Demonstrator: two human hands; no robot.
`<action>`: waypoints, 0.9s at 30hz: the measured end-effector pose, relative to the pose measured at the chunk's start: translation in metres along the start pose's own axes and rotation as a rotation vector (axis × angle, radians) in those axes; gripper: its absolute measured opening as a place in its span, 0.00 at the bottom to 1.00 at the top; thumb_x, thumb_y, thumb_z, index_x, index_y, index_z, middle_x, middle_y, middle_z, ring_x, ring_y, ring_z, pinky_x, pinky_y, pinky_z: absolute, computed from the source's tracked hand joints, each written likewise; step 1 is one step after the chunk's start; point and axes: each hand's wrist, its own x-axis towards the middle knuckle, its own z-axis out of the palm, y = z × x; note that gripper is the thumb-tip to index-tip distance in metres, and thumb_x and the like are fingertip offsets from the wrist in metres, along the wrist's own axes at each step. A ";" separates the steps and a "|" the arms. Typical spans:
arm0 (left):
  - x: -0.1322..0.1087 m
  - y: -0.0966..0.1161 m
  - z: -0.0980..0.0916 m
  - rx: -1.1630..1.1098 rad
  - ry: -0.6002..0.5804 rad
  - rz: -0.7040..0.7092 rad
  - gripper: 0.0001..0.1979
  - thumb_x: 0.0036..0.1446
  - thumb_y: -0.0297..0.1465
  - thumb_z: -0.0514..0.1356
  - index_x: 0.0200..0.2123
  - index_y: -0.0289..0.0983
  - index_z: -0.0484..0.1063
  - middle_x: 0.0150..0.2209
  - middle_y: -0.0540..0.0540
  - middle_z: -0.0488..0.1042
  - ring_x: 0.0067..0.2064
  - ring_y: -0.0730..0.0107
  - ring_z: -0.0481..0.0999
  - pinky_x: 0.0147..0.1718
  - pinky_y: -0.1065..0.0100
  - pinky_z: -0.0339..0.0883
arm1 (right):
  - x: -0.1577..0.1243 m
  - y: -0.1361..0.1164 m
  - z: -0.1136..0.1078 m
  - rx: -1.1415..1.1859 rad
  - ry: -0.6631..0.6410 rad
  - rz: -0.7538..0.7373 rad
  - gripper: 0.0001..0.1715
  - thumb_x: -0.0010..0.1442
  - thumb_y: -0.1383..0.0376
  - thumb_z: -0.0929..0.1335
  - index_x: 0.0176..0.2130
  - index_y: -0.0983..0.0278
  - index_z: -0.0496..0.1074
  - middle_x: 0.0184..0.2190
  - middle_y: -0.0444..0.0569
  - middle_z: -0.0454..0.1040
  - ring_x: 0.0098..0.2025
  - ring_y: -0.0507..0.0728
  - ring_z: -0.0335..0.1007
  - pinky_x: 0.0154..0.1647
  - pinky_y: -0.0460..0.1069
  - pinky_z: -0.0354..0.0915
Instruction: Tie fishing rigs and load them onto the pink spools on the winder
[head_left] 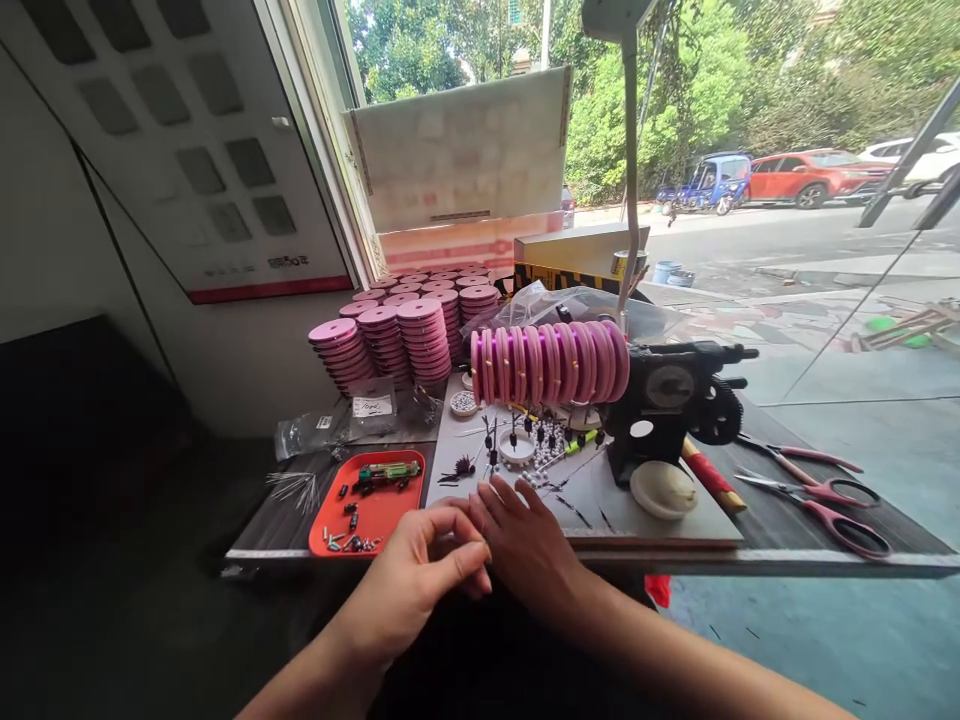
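My left hand (409,580) is closed, thumb and fingers curled together at the front edge of the table. Whatever it may hold is too small or hidden to make out. Against its fingertips lies my right hand (529,545), palm down with the fingers stretched forward over the edge of a white board (645,535). Just beyond the fingers, several black clips (493,457) hang on lines below a row of pink spools (551,362) mounted on a black winding machine (667,390). A small white dish (517,460) and scattered white beads (536,480) lie beneath them.
An orange tray (319,520) with small parts stands left. Behind it are plastic bags (373,405) and stacked pink spools (379,335). To the right lie scissors (840,525), pliers (810,455), a round cream dish (664,492) and a red-wrapped stick (712,478).
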 end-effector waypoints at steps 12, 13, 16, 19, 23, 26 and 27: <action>0.014 -0.061 0.024 -1.116 0.062 -0.214 0.05 0.44 0.25 0.66 0.28 0.30 0.74 0.31 0.46 0.73 0.34 0.73 0.71 0.35 0.72 0.64 | -0.016 -0.004 -0.058 0.600 0.159 0.288 0.06 0.58 0.71 0.63 0.34 0.63 0.70 0.23 0.44 0.72 0.27 0.52 0.63 0.26 0.46 0.61; 0.012 -0.064 0.028 -1.160 0.054 -0.222 0.04 0.46 0.25 0.64 0.29 0.29 0.74 0.31 0.46 0.74 0.34 0.72 0.71 0.36 0.71 0.65 | -0.017 -0.004 -0.058 0.564 0.152 0.290 0.07 0.58 0.71 0.64 0.34 0.63 0.71 0.23 0.45 0.71 0.27 0.53 0.62 0.27 0.47 0.61; 0.010 -0.069 0.033 -1.224 0.034 -0.216 0.03 0.51 0.23 0.60 0.30 0.28 0.74 0.31 0.44 0.74 0.35 0.71 0.72 0.38 0.70 0.65 | -0.020 -0.004 -0.055 0.469 0.164 0.262 0.07 0.57 0.70 0.64 0.33 0.62 0.72 0.22 0.45 0.69 0.28 0.55 0.60 0.28 0.49 0.58; 0.009 -0.069 0.034 -1.252 0.028 -0.211 0.04 0.52 0.23 0.59 0.30 0.27 0.73 0.31 0.44 0.75 0.35 0.71 0.73 0.38 0.70 0.66 | -0.021 -0.006 -0.051 0.449 0.172 0.258 0.08 0.59 0.68 0.63 0.35 0.62 0.73 0.22 0.46 0.69 0.28 0.55 0.59 0.28 0.49 0.58; 0.010 -0.069 0.035 -1.271 0.049 -0.219 0.03 0.51 0.22 0.59 0.30 0.27 0.73 0.30 0.44 0.75 0.35 0.71 0.74 0.39 0.70 0.66 | -0.022 -0.008 -0.051 0.458 0.168 0.271 0.09 0.59 0.68 0.62 0.35 0.62 0.73 0.23 0.46 0.69 0.28 0.54 0.60 0.28 0.49 0.58; 0.010 -0.070 0.036 -1.264 0.047 -0.226 0.04 0.51 0.23 0.60 0.31 0.27 0.73 0.31 0.44 0.76 0.35 0.71 0.74 0.39 0.70 0.66 | -0.021 -0.008 -0.052 0.465 0.174 0.274 0.09 0.59 0.69 0.63 0.36 0.62 0.73 0.23 0.46 0.70 0.28 0.55 0.60 0.27 0.48 0.59; 0.010 -0.071 0.036 -1.262 0.047 -0.224 0.04 0.51 0.23 0.60 0.31 0.28 0.73 0.31 0.44 0.76 0.35 0.71 0.74 0.39 0.70 0.66 | -0.021 -0.008 -0.052 0.463 0.176 0.275 0.09 0.59 0.68 0.63 0.36 0.62 0.73 0.23 0.46 0.70 0.28 0.55 0.61 0.27 0.48 0.59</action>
